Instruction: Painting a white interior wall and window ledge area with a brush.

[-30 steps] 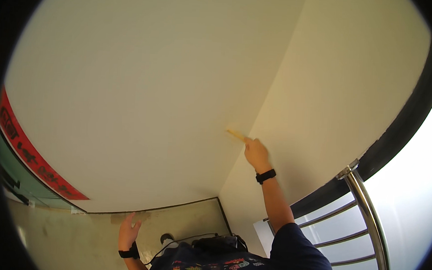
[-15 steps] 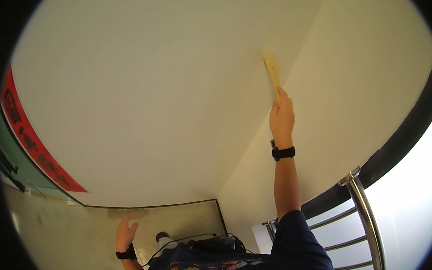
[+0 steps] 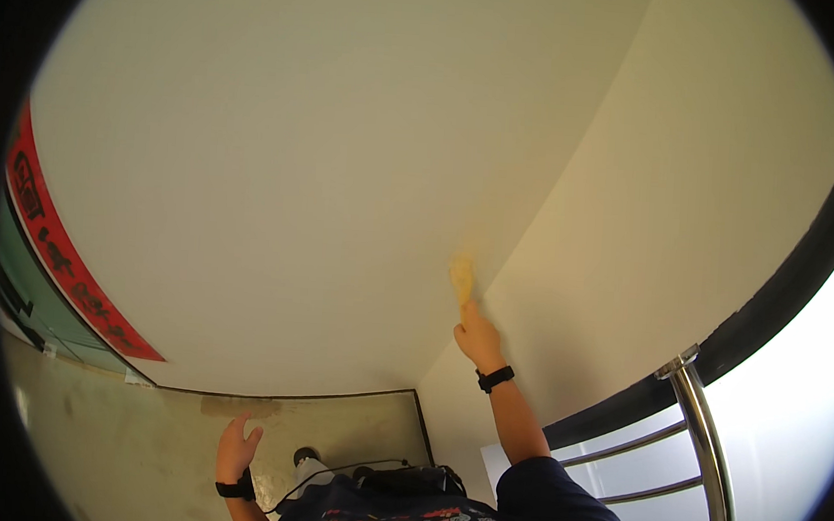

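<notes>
My right hand (image 3: 480,338) is closed round the handle of a flat, yellowish brush (image 3: 463,278). Its pale bristle end is blurred and lies against or very close to the off-white wall (image 3: 278,195), a little left of the inside corner. Down at the lower left, my left hand (image 3: 235,450) hangs above the floor with nothing in it. The thumb stands apart from its fingers.
A red strip with dark writing (image 3: 72,273) borders a greenish glass door (image 3: 39,276) at left. Metal railings (image 3: 703,421) and a dark ledge (image 3: 768,301) stand at right. Below is a dull floor (image 3: 139,435) with a dark cable (image 3: 328,470) near my body.
My right hand has brought the brush a long way down the wall and slightly left, beside the corner. The left hand has barely shifted.
</notes>
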Demonstrator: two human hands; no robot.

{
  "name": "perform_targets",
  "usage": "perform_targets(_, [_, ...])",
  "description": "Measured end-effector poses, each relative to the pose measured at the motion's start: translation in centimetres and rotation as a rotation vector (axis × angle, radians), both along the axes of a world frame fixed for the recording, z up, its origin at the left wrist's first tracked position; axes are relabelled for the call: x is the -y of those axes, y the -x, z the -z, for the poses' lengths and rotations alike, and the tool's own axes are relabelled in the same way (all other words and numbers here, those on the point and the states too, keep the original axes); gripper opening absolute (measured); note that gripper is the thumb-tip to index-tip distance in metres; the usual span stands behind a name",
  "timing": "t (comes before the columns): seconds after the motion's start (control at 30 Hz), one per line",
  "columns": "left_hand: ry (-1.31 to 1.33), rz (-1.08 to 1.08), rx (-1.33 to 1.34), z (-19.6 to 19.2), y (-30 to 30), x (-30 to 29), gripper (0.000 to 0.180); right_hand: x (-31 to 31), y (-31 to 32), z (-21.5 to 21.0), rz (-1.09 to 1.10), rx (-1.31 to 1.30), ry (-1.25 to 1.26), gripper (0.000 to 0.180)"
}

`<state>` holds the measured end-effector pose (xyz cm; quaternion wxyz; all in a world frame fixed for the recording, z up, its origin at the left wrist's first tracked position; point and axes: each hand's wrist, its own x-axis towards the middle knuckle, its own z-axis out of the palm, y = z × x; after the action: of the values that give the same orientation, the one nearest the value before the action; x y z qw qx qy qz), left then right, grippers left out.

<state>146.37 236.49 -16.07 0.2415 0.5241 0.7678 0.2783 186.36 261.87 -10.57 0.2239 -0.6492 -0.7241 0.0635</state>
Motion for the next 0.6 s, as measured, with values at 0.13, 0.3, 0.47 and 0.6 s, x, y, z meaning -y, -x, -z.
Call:
perform_targets(0.13, [-0.018,0.010,-0.009,-0.1,-0.3,-0.1,0.043,-0.4,-1.0,2.7,-0.094,0.041,-0.088,0.017])
perform_targets(0.3, [-0.051,0.009,-0.022,-0.1,-0.5,0.0,0.040,-1.7,-0.6,-0.4,-0.115,-0.039,-0.152,0.013])
perform_targets(0.47, [-0.039,-0.026,0.032,-0.5,-0.7,0.3,0.040,-1.8,0.0,-8.5,-0.157,-0.187,-0.389,0.015])
perform_targets(0.6, [-0.058,-0.030,-0.004,-0.7,-0.6,0.6,0.040,-0.8,0.3,-14.3,-0.121,-0.295,-0.395,0.020])
